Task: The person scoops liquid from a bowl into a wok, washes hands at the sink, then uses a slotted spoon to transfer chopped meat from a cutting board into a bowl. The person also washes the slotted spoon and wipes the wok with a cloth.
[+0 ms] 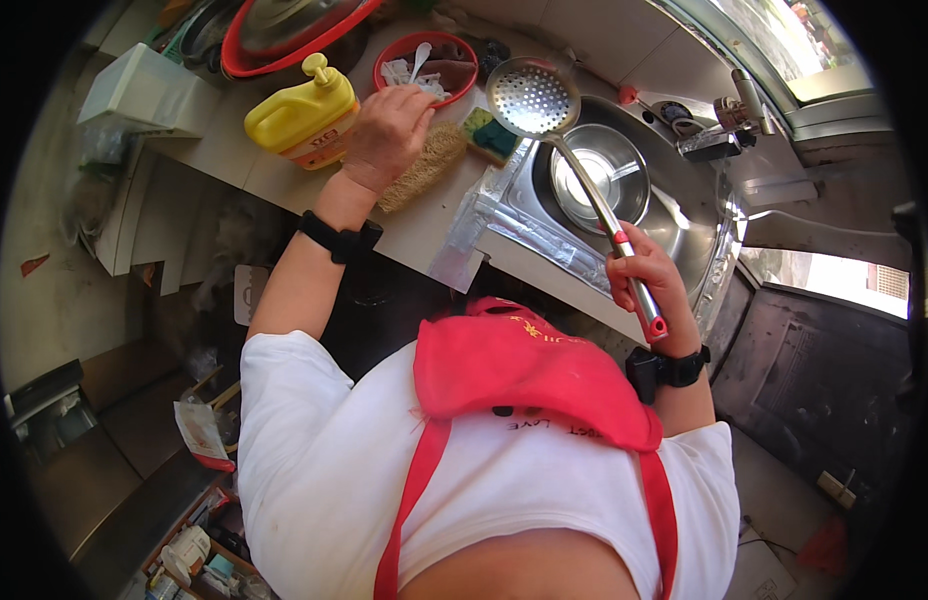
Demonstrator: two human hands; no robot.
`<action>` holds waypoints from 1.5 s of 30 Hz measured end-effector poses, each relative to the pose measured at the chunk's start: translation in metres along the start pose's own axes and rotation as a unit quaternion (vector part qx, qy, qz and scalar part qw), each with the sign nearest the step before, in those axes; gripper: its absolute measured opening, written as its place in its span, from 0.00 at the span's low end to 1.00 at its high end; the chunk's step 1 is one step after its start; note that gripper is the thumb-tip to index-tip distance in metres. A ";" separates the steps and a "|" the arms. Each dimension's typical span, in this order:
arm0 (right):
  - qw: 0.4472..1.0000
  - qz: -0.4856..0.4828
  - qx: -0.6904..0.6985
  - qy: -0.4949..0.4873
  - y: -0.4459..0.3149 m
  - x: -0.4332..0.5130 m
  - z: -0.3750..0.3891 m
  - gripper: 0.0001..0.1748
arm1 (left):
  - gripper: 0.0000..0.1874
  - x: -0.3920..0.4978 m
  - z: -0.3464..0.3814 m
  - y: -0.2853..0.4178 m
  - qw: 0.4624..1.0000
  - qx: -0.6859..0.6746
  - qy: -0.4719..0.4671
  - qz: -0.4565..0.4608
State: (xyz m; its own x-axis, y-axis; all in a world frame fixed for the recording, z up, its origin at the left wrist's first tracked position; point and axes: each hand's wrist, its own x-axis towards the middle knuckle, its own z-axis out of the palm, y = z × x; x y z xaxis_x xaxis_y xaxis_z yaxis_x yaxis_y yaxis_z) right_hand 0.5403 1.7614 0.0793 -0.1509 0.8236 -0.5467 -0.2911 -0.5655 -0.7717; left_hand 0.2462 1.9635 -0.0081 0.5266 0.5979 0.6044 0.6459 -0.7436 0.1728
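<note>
My right hand [648,277] is closed around the handle of a stainless-steel skimmer [533,101]. Its round perforated head sits up and to the left, over the sink's near-left corner. My left hand [389,131] reaches over the counter, fingertips at the near rim of a red bowl [379,71]. A white plastic spoon [420,61] and cloths lie in that bowl. Whether those fingers pinch anything is hidden. A dried loofah [426,166] lies beside and partly below this hand. Just left of it stands a yellow pump bottle [299,112] bearing writing.
A yellow and green sponge [492,135] lies by the sink [681,225], which holds a steel basin [635,161]. A metal faucet [734,112] juts in at right. Foil covers the sink's edge. At the left are a red-rimmed basin [243,64] and a translucent plastic box [145,86].
</note>
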 end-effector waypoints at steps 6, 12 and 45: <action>0.995 -0.039 0.082 0.044 0.042 0.002 -0.053 0.25 | 0.18 -0.012 0.128 0.058 0.980 0.077 -0.181 0.034; 0.995 -0.051 0.090 -0.002 0.091 0.055 -0.079 0.27 | 0.10 0.011 0.178 0.047 0.957 0.038 -0.278 -0.076; 0.959 -0.018 0.148 -0.240 -0.010 0.264 0.166 0.18 | 0.19 0.005 -0.051 -0.086 0.993 0.062 0.060 -0.083</action>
State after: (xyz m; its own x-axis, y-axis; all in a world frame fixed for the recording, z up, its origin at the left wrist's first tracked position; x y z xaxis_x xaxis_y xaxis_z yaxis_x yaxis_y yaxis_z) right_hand 0.3466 1.9917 -0.0038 -0.5328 0.8072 -0.2540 -0.5495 -0.5583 -0.6216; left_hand 0.1656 2.0151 0.0198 0.3417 0.6638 0.6653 0.7854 -0.5904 0.1858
